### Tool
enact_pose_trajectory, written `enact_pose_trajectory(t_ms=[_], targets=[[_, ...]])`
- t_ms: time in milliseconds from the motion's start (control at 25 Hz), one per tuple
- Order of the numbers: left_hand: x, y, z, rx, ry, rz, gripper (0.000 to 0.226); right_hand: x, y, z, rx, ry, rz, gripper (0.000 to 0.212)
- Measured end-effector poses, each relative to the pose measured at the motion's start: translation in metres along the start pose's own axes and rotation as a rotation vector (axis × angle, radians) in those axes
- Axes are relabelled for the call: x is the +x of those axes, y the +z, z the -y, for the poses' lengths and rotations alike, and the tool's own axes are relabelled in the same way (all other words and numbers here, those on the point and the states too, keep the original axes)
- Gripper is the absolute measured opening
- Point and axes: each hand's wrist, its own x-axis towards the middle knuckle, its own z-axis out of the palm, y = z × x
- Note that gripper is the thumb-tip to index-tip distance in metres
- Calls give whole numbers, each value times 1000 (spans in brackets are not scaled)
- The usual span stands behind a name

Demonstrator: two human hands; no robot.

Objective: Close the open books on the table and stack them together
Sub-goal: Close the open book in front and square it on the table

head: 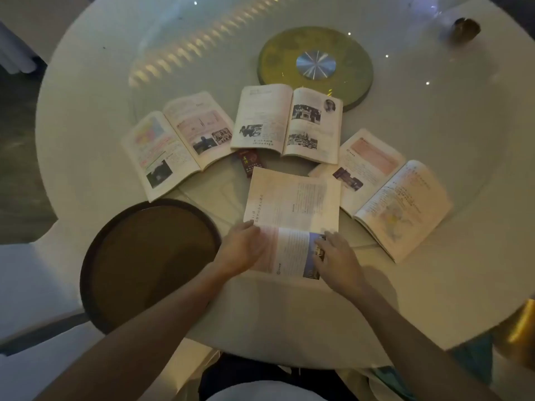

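Observation:
Several open books lie on the round white table [434, 285]. The nearest open book [292, 209] lies in front of me, spine running sideways. My left hand [241, 250] rests on its near-left edge, fingers on the page. My right hand [337, 257] lies on its near-right corner, fingers spread over a blue picture. Farther off lie a left open book [176, 143], a middle open book [286, 123] and a right open book [385, 189], all untouched.
A dark round tray [144, 256] sits at the near left beside my left arm. A small dark red booklet [249, 162] lies between the books. A round olive turntable base [315, 62] is at the centre, a dark object [464, 30] far right.

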Motion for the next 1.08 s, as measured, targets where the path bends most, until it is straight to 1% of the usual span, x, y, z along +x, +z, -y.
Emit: enact_pose_trajectory(t_ms=[40,80,120,160,240,280,360,440,520,600,680,720,760,800,880,920,960,1000,1080], targets=[[-2,5,5,-16,14,-91,42,-2,7,-2,12,57,-74,39],[-2,6,8,-63,-2,-162,41,-5,6,0,91,164,-160,42],[-7,10,9,-144,-49,-194,41,-10,7,2,227,265,-203,45],[-14,9,6,-263,-139,-189,43,-17,6,7,395,368,-218,49],[-17,7,5,-524,-331,-144,49,-20,8,8,744,513,-208,54],[-17,6,8,-561,-389,-126,52,-21,7,8,839,545,-213,53],[-18,2,15,-565,-446,-102,58,-23,9,5,845,580,-231,44],[-17,-4,21,-631,-478,-102,62,-26,9,1,851,621,-241,31],[-15,-12,25,-719,-494,-98,55,-25,3,-1,957,671,-268,18],[-7,-19,27,-772,-518,-114,39,-19,-10,0,1092,721,-269,7],[6,-26,26,-812,-559,-125,21,-7,-24,0,1288,770,-223,8],[13,-29,26,-852,-574,-112,16,0,-30,0,1390,775,-188,12],[18,-34,23,-909,-594,-92,16,6,-34,0,1473,764,-159,19],[23,-37,22,-991,-615,-64,21,13,-35,0,1530,746,-143,25],[29,-40,20,-1164,-642,6,39,25,-33,-1,1566,740,-134,30],[32,-40,21,-1193,-644,36,44,30,-30,0,1544,762,-126,31],[33,-39,21,-1187,-641,51,46,34,-29,0,1494,774,-113,31],[33,-37,21,-1166,-644,40,42,38,-27,0,1421,775,-96,28],[28,-28,21,-1100,-675,-20,33,47,-26,1,1215,741,-28,18]])
